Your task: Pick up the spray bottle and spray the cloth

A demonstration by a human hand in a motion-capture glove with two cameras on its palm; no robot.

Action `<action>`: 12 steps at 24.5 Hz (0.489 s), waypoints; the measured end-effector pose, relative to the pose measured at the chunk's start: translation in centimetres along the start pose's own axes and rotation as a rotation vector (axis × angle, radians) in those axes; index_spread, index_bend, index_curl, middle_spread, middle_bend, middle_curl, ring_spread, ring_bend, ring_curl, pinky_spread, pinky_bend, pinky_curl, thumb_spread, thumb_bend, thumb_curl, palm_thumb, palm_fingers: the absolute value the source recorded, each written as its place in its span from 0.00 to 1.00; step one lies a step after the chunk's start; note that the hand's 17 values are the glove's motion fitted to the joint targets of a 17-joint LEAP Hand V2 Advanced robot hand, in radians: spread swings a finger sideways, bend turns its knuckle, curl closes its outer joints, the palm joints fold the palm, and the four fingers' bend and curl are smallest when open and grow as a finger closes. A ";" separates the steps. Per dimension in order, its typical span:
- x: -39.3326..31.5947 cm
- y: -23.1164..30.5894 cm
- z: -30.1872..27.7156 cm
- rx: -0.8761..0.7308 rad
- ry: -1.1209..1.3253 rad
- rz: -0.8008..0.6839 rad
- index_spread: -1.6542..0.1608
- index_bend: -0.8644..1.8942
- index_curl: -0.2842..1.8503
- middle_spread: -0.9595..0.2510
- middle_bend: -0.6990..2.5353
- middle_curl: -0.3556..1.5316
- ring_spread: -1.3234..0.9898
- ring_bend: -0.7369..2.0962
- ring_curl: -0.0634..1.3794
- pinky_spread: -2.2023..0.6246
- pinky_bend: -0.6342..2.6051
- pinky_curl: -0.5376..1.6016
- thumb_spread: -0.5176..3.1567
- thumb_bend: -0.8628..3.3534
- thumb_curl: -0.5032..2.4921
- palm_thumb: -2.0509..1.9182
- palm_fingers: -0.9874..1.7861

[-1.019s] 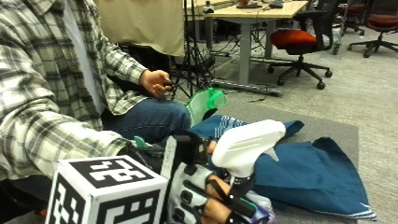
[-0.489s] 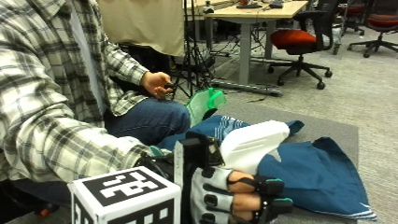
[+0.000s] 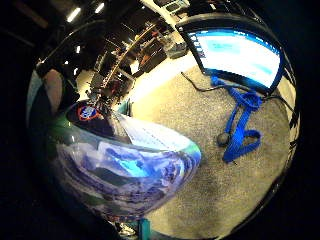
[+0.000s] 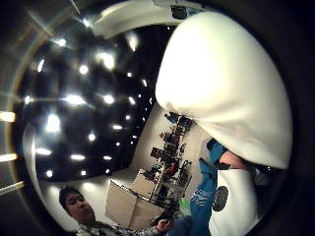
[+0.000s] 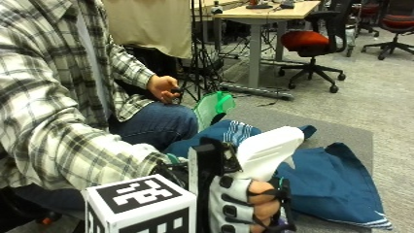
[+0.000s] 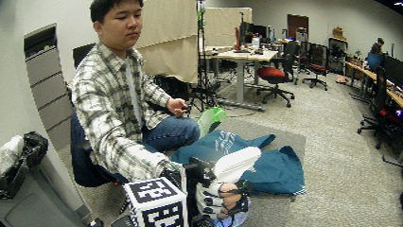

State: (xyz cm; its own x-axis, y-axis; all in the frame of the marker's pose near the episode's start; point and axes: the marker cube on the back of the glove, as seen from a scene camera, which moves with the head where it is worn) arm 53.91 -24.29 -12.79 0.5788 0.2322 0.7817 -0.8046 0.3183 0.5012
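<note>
Your right hand (image 5: 249,206) has its fingers curled round the neck of the spray bottle (image 5: 265,153), gripping just below the white trigger head. That's a working grip: a finger can reach the trigger without regripping.

Bottle is lifted, off the table (image 5: 336,133), held upright with a slight tilt. Nozzle points toward roughly 2 o'clock in the outside view, out over the blue cloth (image 5: 323,184). The thumb side palm view is mostly filled by the white head (image 4: 221,88), so it sits tight against your palm. The little finger side palm view shows the clear body (image 3: 125,170), liquid and a label visible through it.

Cloth lies crumpled on the grey table, spread from about 12 to 3 o'clock of your hand, just beyond the bottle. Nearest fold sits close to the bottle, farther part well apart. A green thing (image 5: 213,104) stands past the cloth at 11 o'clock near your knee; can't tell what it is.

Your bare hand (image 5: 165,90) rests at your lap, holding something small and dark, not involved.

Judgement: pickup done, spray not yet. Nozzle looks angled a bit high, so spray may pass over the near cloth. Tip it down toward the cloth before you squeeze.
</note>
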 end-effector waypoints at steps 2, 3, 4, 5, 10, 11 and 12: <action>-0.1 -0.3 0.4 0.042 0.005 0.002 0.75 0.38 0.32 0.66 0.33 0.40 0.49 0.45 0.33 0.75 0.32 0.39 0.29 0.20 0.38 0.79 0.77; -0.1 -0.3 0.3 0.045 0.011 0.001 0.75 0.39 0.32 0.65 0.33 0.40 0.49 0.45 0.33 0.74 0.32 0.39 0.28 0.20 0.38 0.79 0.78; -0.1 -0.2 0.1 0.036 0.019 0.000 0.75 0.39 0.32 0.64 0.34 0.41 0.48 0.45 0.34 0.74 0.31 0.39 0.27 0.20 0.39 0.79 0.79; -0.1 -0.1 -0.1 0.026 0.026 -0.002 0.75 0.39 0.33 0.64 0.34 0.41 0.48 0.45 0.34 0.74 0.31 0.39 0.26 0.20 0.39 0.79 0.80; -0.1 -0.2 -0.4 0.022 0.040 -0.013 0.75 0.39 0.34 0.62 0.35 0.43 0.47 0.46 0.35 0.73 0.31 0.39 0.24 0.20 0.40 0.79 0.81; -0.1 -0.3 -0.4 0.023 0.043 -0.014 0.75 0.39 0.35 0.62 0.35 0.43 0.47 0.46 0.35 0.73 0.31 0.39 0.23 0.20 0.40 0.79 0.81; -0.2 -0.3 -0.4 0.024 0.045 -0.015 0.75 0.40 0.35 0.62 0.35 0.43 0.47 0.46 0.36 0.73 0.31 0.40 0.23 0.20 0.40 0.79 0.81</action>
State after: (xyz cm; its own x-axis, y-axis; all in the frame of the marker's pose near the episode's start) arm 54.15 -24.07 -13.23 0.5956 0.2690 0.7569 -0.7986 0.3003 0.5217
